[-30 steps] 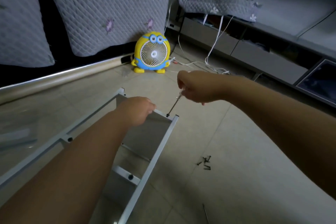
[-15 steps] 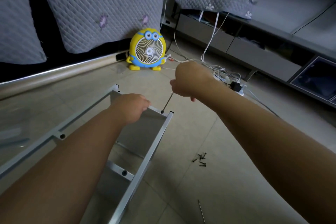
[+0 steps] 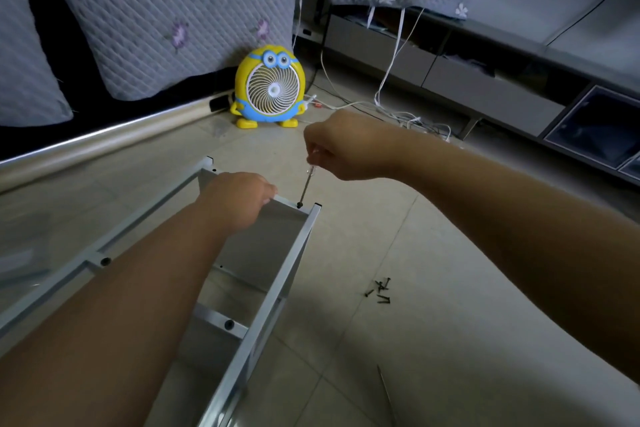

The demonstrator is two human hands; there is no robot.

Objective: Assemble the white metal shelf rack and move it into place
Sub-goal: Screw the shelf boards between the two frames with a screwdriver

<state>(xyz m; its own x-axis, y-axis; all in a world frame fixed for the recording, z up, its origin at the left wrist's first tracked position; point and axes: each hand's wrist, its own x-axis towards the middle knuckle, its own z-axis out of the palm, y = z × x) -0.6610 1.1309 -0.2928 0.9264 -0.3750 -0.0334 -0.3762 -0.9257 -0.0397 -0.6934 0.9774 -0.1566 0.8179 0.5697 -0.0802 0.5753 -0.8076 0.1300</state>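
The white metal shelf rack (image 3: 277, 281) lies on the tiled floor, its far end pointing away from me. My left hand (image 3: 239, 201) grips the far top edge of the rack's end panel. My right hand (image 3: 341, 149) pinches the handle of a thin screwdriver (image 3: 306, 185). The tool stands nearly upright with its tip on a black screw (image 3: 299, 205) near the rack's far right corner. Several loose black screws (image 3: 380, 289) lie on the floor to the right of the rack.
A yellow cartoon desk fan (image 3: 268, 88) stands on the floor beyond the rack. White cables (image 3: 408, 114) trail behind my right hand. A quilted grey sofa cover (image 3: 166, 17) hangs at the back and a low cabinet (image 3: 485, 90) runs along the right. A thin rod (image 3: 386, 392) lies near the bottom.
My right hand has turned on the screwdriver, and the tool now stands steeper over the corner screw. My left hand keeps its hold on the rack edge. The view shifted slightly.
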